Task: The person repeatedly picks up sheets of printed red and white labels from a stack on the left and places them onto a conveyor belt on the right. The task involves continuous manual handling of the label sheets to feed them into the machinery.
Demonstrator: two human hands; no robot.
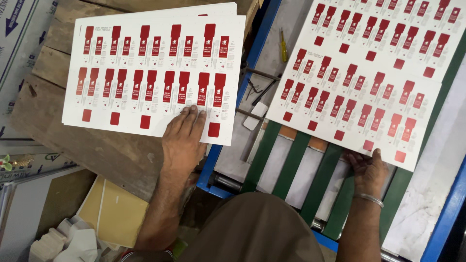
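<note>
My left hand (183,138) lies flat, fingers together, on the near edge of a stack of white sheets (155,68) printed with rows of red carton shapes; the stack rests on a wooden table (73,145). My right hand (368,170), with a metal bangle at the wrist, grips the near edge of another printed sheet (369,73) of the same kind. That sheet lies over green belts (296,160) of a blue-framed machine, thumb on top and fingers under it.
A yellow-handled screwdriver (283,44) and dark hex keys (255,90) lie on the grey machine plate between the two sheets. A yellow board (114,211) and white card scraps (68,242) sit low at the left. Blue frame rails (259,39) border the machine.
</note>
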